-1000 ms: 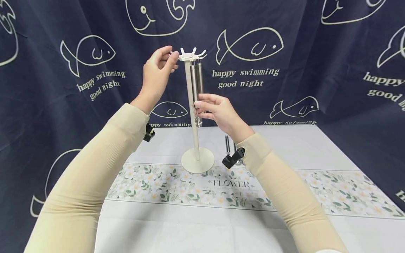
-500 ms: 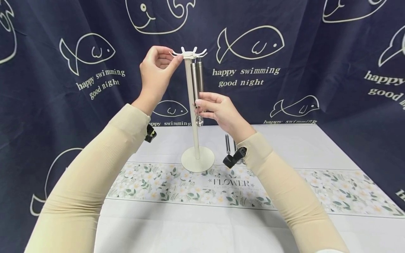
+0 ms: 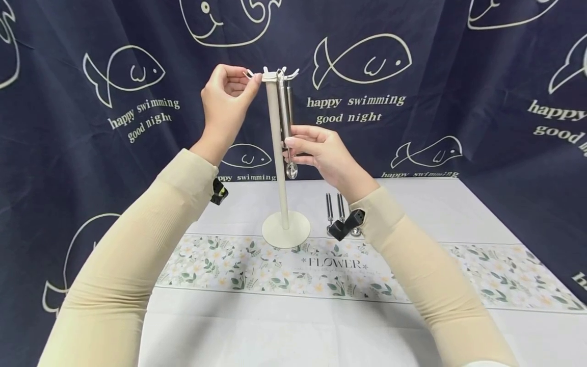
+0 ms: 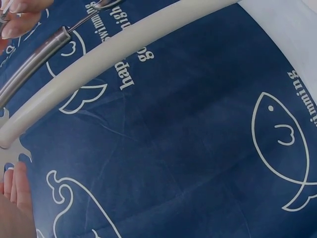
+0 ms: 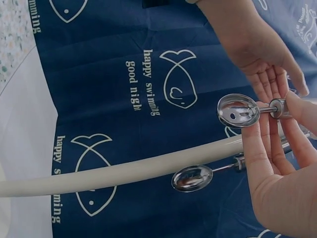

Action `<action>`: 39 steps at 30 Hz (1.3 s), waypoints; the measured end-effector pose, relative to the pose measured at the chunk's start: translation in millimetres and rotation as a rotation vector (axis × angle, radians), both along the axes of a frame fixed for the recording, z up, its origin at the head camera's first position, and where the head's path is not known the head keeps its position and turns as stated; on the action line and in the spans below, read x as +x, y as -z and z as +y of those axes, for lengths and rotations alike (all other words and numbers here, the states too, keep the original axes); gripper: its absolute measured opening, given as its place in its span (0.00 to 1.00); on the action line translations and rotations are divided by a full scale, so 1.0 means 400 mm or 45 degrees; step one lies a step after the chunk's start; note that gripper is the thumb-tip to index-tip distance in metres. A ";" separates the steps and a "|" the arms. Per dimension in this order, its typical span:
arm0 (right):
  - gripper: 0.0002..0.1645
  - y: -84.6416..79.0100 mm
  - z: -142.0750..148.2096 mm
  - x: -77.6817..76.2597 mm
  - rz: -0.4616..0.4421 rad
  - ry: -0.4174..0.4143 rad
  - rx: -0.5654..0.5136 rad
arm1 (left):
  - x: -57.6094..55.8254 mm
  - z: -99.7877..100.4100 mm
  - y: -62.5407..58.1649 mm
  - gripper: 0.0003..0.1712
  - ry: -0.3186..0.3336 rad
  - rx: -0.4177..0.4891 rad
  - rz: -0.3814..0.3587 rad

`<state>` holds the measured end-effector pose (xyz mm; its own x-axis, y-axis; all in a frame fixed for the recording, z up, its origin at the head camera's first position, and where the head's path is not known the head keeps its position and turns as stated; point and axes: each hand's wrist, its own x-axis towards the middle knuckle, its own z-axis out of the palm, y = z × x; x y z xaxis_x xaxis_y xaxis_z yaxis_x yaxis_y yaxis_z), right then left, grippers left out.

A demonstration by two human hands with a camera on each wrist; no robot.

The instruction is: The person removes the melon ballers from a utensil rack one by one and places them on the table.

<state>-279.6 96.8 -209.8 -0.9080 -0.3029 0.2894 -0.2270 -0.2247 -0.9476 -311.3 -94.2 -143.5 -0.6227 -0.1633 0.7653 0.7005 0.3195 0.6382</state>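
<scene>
A cream hook stand [image 3: 279, 168] rises from a round base. My left hand [image 3: 224, 99] pinches one of the hooks at its top, thumb against the near side. My right hand [image 3: 327, 150] holds a melon baller [image 3: 285, 109] upright by the lower handle; its ring end is level with the hooks, in front of the top disc. The right wrist view shows its bowl [image 5: 238, 110], with a small hole. Behind it, a second utensil [image 5: 193, 178] with an oval bowl hangs by the pole. Whether the held one touches a hook, I cannot tell.
Several metal utensils [image 3: 329, 206] lie on the white table [image 3: 238, 326] behind my right wrist, partly hidden by its camera [image 3: 347, 225]. A flower-printed strip [image 3: 275, 275] crosses the table. A dark blue fish-patterned curtain [image 3: 183, 30] hangs behind and at the sides.
My left hand has moved in and taken hold of the hook. My right hand has raised the melon baller slightly and shifted right, bringing its ring end up before the stand's top.
</scene>
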 end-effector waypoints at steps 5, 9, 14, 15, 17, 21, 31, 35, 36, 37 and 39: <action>0.23 -0.004 0.002 0.011 -0.008 0.008 0.003 | 0.001 -0.004 0.004 0.21 -0.014 -0.010 -0.013; 0.22 -0.002 0.011 0.010 -0.020 0.026 -0.018 | 0.005 -0.005 0.004 0.20 -0.020 -0.017 -0.017; 0.23 0.001 0.035 0.003 -0.010 0.045 -0.043 | 0.006 -0.006 0.003 0.19 -0.023 -0.023 -0.021; 0.23 0.003 0.042 0.002 -0.003 0.052 -0.037 | 0.005 -0.007 0.003 0.19 -0.024 -0.025 -0.020; 0.24 0.008 0.055 -0.001 0.003 0.066 -0.033 | 0.004 -0.009 0.003 0.19 -0.029 -0.033 -0.019; 0.24 0.024 0.083 -0.006 -0.018 0.105 -0.033 | 0.003 -0.014 0.004 0.19 -0.032 -0.043 -0.020; 0.22 0.066 0.148 -0.027 -0.098 0.183 -0.046 | 0.001 -0.025 0.010 0.18 0.033 -0.034 -0.049; 0.20 0.083 0.180 -0.035 -0.138 0.173 -0.044 | 0.001 -0.025 0.010 0.18 0.038 -0.041 -0.047; 0.19 0.089 0.190 -0.037 -0.150 0.167 -0.039 | 0.000 -0.024 0.010 0.18 0.042 -0.043 -0.046; 0.20 0.096 0.202 -0.039 -0.166 0.156 -0.041 | 0.000 -0.023 0.010 0.18 0.046 -0.045 -0.044; 0.19 0.111 0.226 -0.044 -0.201 0.141 -0.038 | -0.001 -0.022 0.009 0.18 0.050 -0.051 -0.045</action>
<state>-297.0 187.2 -254.4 -0.9701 -0.1923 0.1483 -0.1011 -0.2354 -0.9666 -311.6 -103.0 -147.2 -0.6546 -0.1078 0.7482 0.6904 0.3179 0.6498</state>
